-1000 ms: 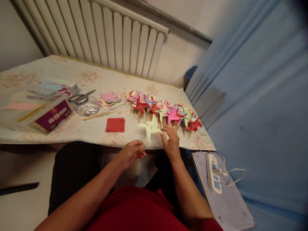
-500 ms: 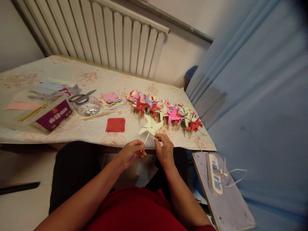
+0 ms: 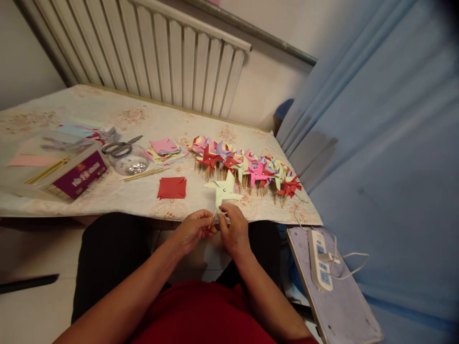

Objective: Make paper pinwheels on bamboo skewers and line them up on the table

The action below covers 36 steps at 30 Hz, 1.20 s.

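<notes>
Finishing stage on one pale green pinwheel, judging by the row of finished pinwheels along the table's right near edge. Held just above the near edge of the table, between red paper square and that row. Left hand pinched shut on the thin stick below the blades. Right hand curled, fingertips at the lowest blade, right beside the left; grip there unclear. Both forearms angled up from the lap, wrists close together. Next move probably calls for light touch on a blade without bending paper. Scissors on glass jar, far left.
</notes>
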### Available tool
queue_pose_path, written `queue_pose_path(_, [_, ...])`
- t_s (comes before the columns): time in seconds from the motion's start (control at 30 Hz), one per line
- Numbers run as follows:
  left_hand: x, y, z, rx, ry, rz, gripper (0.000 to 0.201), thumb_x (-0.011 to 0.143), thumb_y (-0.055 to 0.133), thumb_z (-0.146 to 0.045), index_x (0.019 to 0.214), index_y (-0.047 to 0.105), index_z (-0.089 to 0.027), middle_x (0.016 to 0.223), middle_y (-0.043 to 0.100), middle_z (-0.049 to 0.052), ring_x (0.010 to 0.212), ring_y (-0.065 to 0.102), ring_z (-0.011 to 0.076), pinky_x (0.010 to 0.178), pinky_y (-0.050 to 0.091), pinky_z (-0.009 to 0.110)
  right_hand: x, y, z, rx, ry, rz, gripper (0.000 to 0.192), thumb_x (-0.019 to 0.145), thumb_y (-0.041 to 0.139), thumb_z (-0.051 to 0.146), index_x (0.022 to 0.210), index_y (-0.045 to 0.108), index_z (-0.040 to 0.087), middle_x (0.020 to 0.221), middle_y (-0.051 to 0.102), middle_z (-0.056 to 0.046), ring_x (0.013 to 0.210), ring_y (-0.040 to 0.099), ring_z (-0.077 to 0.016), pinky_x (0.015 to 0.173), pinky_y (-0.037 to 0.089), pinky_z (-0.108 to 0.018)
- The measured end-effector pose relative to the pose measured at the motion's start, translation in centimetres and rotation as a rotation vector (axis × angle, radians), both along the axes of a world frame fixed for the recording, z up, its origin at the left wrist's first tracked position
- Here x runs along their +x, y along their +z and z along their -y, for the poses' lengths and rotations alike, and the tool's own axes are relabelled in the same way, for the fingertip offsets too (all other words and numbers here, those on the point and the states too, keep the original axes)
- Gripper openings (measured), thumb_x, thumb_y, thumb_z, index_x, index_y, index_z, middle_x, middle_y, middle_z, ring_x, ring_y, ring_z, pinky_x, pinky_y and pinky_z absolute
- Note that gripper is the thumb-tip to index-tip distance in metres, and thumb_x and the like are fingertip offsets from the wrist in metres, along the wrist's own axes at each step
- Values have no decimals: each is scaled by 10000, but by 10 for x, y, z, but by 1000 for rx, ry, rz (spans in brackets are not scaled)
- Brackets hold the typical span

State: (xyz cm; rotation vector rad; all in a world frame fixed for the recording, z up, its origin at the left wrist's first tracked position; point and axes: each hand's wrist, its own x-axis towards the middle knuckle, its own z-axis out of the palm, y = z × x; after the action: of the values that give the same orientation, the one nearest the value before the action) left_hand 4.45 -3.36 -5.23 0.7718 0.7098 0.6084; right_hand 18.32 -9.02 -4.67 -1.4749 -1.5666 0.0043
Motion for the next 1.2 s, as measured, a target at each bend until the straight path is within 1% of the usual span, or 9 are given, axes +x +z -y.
queue_pose_path(0.1, [-2, 1, -1, 1, 6, -12, 319, 625, 826, -325, 750, 584, -157, 610, 652, 25, 565, 600, 127, 569, 410, 230, 7, 2, 1, 16, -66, -51, 195, 917, 521, 213, 1044, 668, 204, 908, 705, -71, 810, 661, -198, 743, 548, -328])
queue_pose_path(0.2, [-4, 2, -1, 14, 15, -26, 307, 634, 816, -318, 756, 584, -159, 608, 655, 28, 569, 605, 130, 575, 416, 232, 26, 5, -3, 27, -212, -161, 195, 907, 542, 250, 1033, 680, 193, 825, 682, -39, 692, 629, -171, 675, 531, -302])
queue_pose_path(0.27, [-4, 2, -1, 18, 13, -25, 303, 637, 813, -317, 753, 581, -161, 610, 655, 29, 572, 607, 131, 578, 418, 234, 40, 6, -8, -4, -237, -185, 214, 899, 541, 243, 1049, 683, 187, 772, 659, -17, 641, 604, -159, 646, 521, -293])
queue_pose_path(0.33, [-3, 2, -1, 17, 8, -21, 299, 636, 811, -314, 749, 579, -162, 613, 652, 26, 569, 603, 130, 573, 414, 234, 51, 6, -12, 4, -220, -157, 237, 890, 535, 220, 1070, 685, 188, 861, 680, -46, 697, 623, -166, 661, 530, -299])
queue_pose_path(0.43, [-1, 3, 0, 13, 9, -20, 299, 631, 813, -311, 738, 575, -164, 614, 643, 17, 561, 596, 127, 563, 405, 234, 57, 4, -17, 60, -159, -84, 283, 890, 522, 189, 1129, 674, 203, 1203, 661, -131, 1028, 648, -223, 767, 561, -345])
queue_pose_path(0.47, [-1, 3, 0, 13, 11, -22, 299, 629, 814, -311, 735, 575, -164, 614, 642, 16, 560, 596, 125, 562, 404, 234, 57, 4, -18, 69, -132, -60, 291, 894, 516, 179, 1139, 670, 208, 1274, 638, -138, 1127, 621, -237, 805, 564, -365])
queue_pose_path(0.53, [-1, 4, 0, 13, 12, -26, 303, 624, 817, -313, 728, 575, -163, 610, 642, 15, 557, 594, 123, 562, 404, 233, 56, 2, -19, 65, -88, -30, 291, 899, 503, 158, 1132, 669, 211, 1293, 643, -132, 1212, 586, -246, 856, 561, -393])
queue_pose_path(0.8, [-3, 4, 0, 10, 15, -36, 326, 606, 824, -325, 748, 581, -160, 593, 648, 15, 551, 591, 119, 567, 410, 229, 41, -3, -13, 29, -95, -109, 223, 877, 531, 139, 1025, 688, 193, 1062, 716, -107, 1021, 653, -226, 794, 566, -351])
queue_pose_path(1.2, [-2, 3, 0, 4, 17, -31, 349, 590, 831, -336, 750, 576, -158, 605, 648, 9, 558, 592, 120, 565, 412, 230, 13, -1, -3, -20, -55, -130, 237, 900, 511, 156, 1052, 691, 190, 1047, 714, -105, 987, 653, -221, 815, 549, -354])
